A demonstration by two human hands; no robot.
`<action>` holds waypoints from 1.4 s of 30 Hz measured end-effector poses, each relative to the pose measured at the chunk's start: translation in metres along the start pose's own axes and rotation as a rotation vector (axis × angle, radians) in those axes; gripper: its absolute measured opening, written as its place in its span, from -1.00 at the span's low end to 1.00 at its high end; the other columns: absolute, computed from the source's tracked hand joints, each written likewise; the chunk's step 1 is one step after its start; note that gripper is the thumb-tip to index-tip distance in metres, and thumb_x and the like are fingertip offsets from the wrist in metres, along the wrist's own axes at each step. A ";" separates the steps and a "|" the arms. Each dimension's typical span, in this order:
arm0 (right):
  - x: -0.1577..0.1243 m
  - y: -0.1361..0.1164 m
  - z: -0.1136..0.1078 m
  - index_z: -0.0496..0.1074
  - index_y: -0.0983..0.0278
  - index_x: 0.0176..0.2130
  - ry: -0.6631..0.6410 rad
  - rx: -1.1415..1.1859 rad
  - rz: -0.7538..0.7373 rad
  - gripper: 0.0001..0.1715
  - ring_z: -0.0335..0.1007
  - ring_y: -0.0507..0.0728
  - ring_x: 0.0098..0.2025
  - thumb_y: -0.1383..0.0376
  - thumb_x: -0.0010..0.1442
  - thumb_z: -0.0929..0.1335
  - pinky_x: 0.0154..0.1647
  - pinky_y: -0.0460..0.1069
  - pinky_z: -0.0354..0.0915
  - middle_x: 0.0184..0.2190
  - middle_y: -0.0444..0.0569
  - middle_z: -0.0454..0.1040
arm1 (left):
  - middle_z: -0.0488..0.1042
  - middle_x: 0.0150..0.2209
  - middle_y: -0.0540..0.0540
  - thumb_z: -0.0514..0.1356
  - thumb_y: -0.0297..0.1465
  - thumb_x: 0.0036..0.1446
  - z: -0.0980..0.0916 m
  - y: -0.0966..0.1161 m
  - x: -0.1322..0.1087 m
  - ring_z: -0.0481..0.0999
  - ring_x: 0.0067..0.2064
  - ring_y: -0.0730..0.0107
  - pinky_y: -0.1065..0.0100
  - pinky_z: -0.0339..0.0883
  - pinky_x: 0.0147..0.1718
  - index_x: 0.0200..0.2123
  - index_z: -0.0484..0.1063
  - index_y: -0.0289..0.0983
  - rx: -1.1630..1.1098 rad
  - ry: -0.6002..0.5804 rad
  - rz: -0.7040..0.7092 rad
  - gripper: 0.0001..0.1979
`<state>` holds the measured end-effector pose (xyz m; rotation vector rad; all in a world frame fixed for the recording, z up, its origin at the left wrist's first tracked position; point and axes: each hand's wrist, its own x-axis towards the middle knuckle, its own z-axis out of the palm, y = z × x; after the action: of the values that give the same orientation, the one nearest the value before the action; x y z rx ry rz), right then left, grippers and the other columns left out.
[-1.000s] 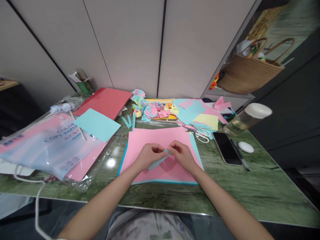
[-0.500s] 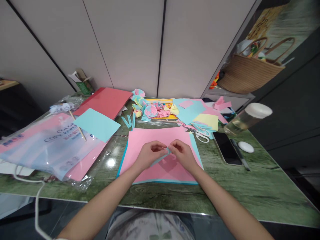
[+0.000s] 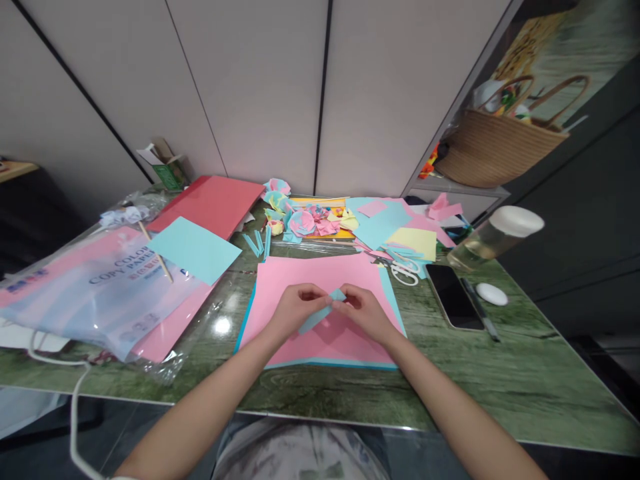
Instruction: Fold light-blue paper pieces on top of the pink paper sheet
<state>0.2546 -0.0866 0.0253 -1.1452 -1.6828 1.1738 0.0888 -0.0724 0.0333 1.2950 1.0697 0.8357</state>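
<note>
Head view: over the pink sheet [image 3: 310, 273], left hand [image 3: 294, 312] and right hand [image 3: 369, 312] are pinched closed on a blue paper strip [image 3: 314, 321], seemingly half-shaped; beyond the sheet, paper flowers [image 3: 302, 223] look finished; left of it, a blue rectangle [image 3: 195, 250] looks unworked.

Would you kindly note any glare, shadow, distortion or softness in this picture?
Head view: bright glare on the table, left of the pink paper; soft shadow on that paper below the left hand and right hand; bottle leaning outward, probably wide-angle stretch; small print on the bag unreadably soft.
</note>
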 end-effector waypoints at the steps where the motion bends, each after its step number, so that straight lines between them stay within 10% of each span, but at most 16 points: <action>1: 0.000 0.000 0.000 0.30 0.29 -0.46 -0.002 0.002 0.003 -0.79 0.12 -0.01 -0.45 0.18 0.05 0.29 -0.42 -0.10 0.09 -0.53 -0.17 0.24 | 0.45 -0.57 -0.05 0.22 -0.31 -0.14 0.000 0.000 0.000 0.42 -0.52 0.42 0.43 0.23 -0.51 -0.50 0.43 -0.36 0.004 0.001 0.002 -0.80; 42: 0.002 0.002 -0.005 0.24 0.29 -0.53 -0.087 -0.017 0.008 -0.70 0.05 -0.02 -0.50 0.13 0.06 0.28 -0.48 -0.11 0.01 -0.59 -0.20 0.14 | 0.42 -0.57 -0.01 0.20 -0.36 -0.15 -0.002 -0.005 0.003 0.35 -0.49 0.46 0.44 0.19 -0.48 -0.55 0.44 -0.34 0.008 -0.014 0.037 -0.86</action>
<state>0.2591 -0.0829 0.0247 -1.1265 -1.7579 1.2323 0.0876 -0.0699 0.0277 1.3289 1.0418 0.8498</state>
